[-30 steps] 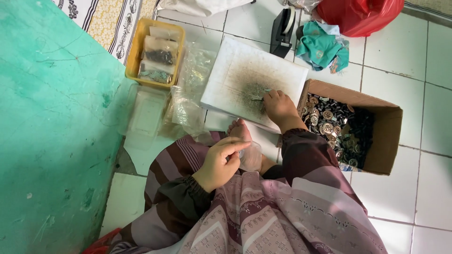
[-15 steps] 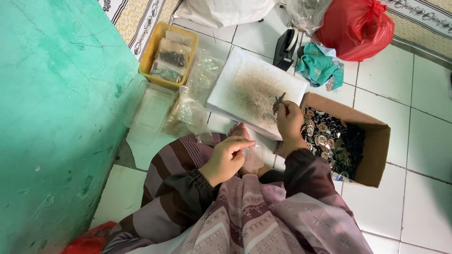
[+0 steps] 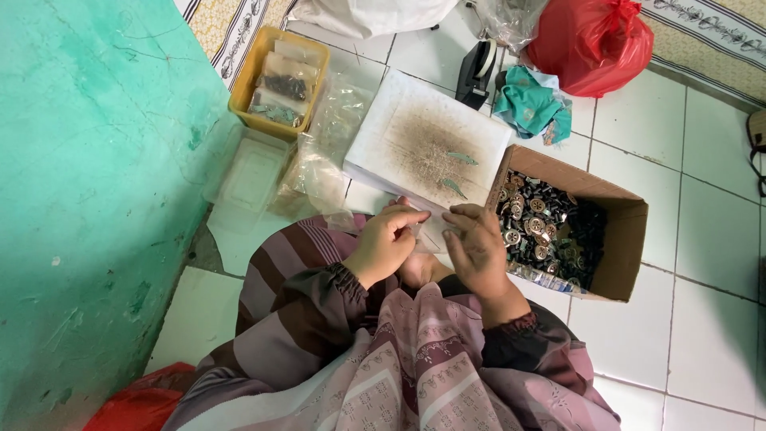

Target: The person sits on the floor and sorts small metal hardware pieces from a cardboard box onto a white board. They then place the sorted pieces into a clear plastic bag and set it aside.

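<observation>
Both hands, left [image 3: 388,243] and right [image 3: 477,246], pinch a small clear plastic bag [image 3: 423,232] over the lap, just beside the white board [image 3: 415,132]. Cardboard box [image 3: 618,239] at right holds dark round metal parts (kind unclear); yellow tray [image 3: 243,88] holds filled packets.

Dark maroon sleeves, gathered cuffs
</observation>
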